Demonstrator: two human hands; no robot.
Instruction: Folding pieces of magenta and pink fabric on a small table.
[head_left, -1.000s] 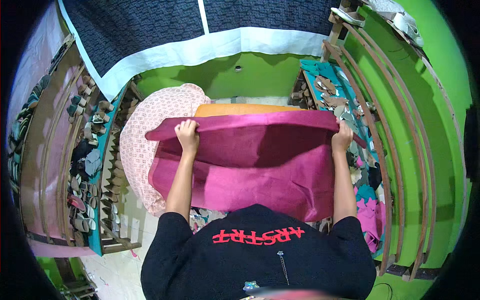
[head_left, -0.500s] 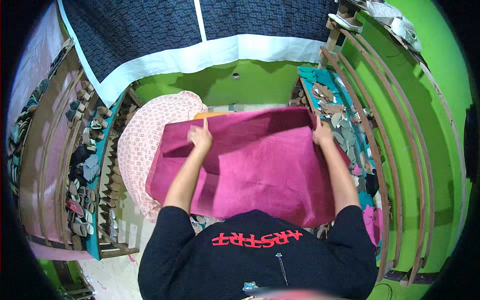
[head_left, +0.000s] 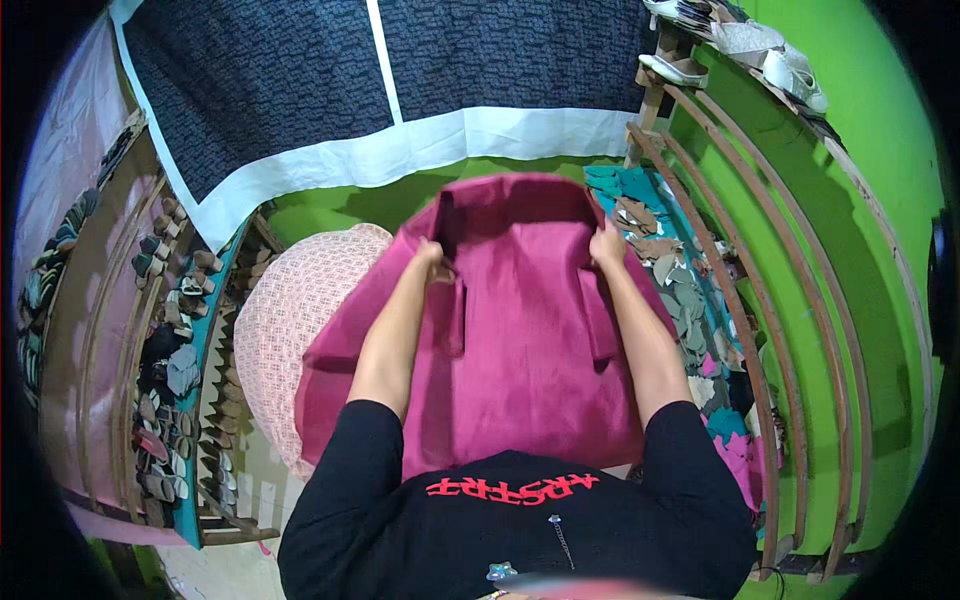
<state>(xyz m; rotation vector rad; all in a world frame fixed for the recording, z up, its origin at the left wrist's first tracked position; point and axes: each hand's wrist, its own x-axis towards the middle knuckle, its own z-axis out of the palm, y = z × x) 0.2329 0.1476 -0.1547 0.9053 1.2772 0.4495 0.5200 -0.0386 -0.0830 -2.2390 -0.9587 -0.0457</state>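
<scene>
A large sheet of magenta material (head_left: 520, 330) is spread in front of me, bent up at its far edge and hanging in folds. My left hand (head_left: 432, 261) is closed on it toward the left, fingers wrapped round a fold. On the opposite side my right hand (head_left: 606, 246) grips it too, near the far right edge. Both arms reach forward, and the material bulges and arches between and beyond the hands. Whatever lies beneath the sheet is hidden. Against its left side rests a big bundle of pale pink patterned cloth (head_left: 290, 310).
Wooden racks with shoes (head_left: 165, 400) stand on the left. To the right, cut scraps (head_left: 690, 320) cover a teal surface beside curved-looking wooden rails (head_left: 800, 300). White shoes (head_left: 760, 50) sit on the upper right shelf. A dark curtain with a white border (head_left: 290, 155) hangs at the back.
My hands have drawn closer together, and fingers that were pointing out are now closed on the material. Its far part has risen and arched, and it has narrowed at the top.
</scene>
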